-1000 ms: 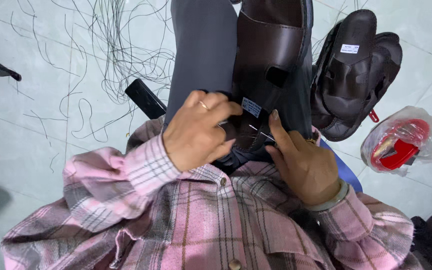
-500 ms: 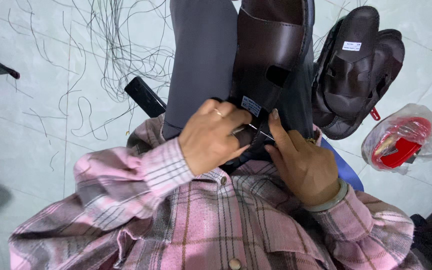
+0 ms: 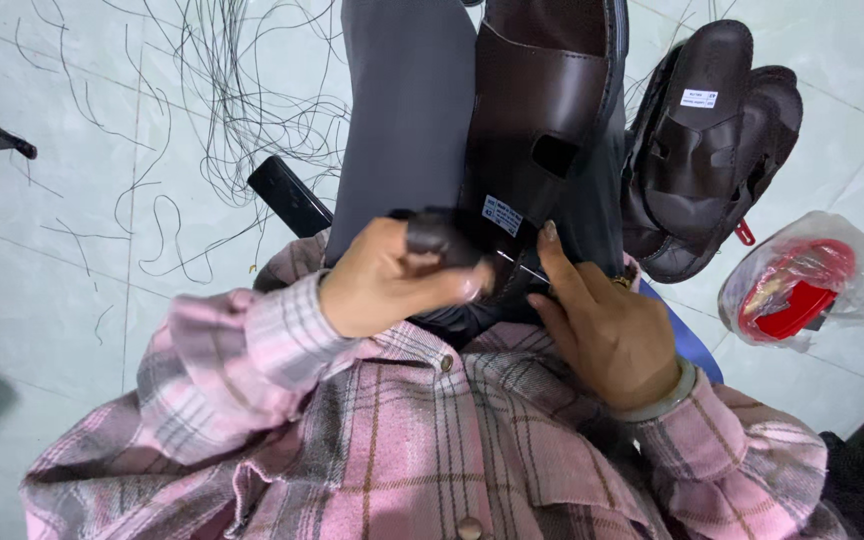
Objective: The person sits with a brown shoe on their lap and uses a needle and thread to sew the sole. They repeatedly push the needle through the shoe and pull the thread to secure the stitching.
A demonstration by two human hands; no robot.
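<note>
The one camera sits on my head. It looks steeply down, close over my lap and the tiled floor (image 3: pixel 72 260).
</note>
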